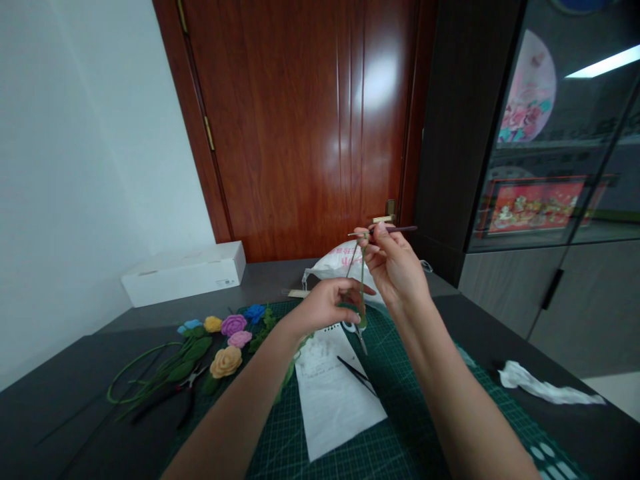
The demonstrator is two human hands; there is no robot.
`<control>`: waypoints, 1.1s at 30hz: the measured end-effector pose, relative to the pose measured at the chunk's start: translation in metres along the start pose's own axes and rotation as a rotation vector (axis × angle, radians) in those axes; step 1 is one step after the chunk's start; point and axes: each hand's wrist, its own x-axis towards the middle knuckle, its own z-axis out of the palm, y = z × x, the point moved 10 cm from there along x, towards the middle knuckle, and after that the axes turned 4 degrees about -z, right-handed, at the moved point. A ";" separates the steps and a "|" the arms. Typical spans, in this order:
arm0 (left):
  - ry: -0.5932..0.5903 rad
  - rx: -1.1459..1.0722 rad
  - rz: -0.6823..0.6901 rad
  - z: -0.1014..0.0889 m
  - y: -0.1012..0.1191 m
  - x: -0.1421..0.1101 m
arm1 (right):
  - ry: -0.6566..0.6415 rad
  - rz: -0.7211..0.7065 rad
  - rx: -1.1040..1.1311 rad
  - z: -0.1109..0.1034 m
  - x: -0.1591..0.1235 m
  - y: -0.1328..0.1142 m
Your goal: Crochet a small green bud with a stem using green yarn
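Observation:
A crochet hook (404, 229) with a dark purple handle is pinched in my right hand (397, 263), its thin metal tip pointing left. Green yarn (363, 270) hangs from the hook near my right fingertips. Lower and to the left, my left hand (333, 301) curls its fingers about the yarn strands, thumb below and a finger stretched to the right. Just under the left thumb shows a small green piece (363, 323), partly hidden. White-handled scissors (361, 341) lie below the hands, beside a spiral notepad (335, 400).
Dark tweezers (356, 375) rest on the notepad, which lies on a green cutting mat (400, 413). Leftward are crocheted flowers (227, 362), green stems and pliers (190, 380). A white box (185, 272) and a white bag (327, 262) stand behind; crumpled white tissue (545, 387) lies right.

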 end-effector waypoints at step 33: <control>0.527 -0.325 0.303 -0.056 0.098 -0.065 | -0.089 0.101 -0.134 0.026 -0.028 0.044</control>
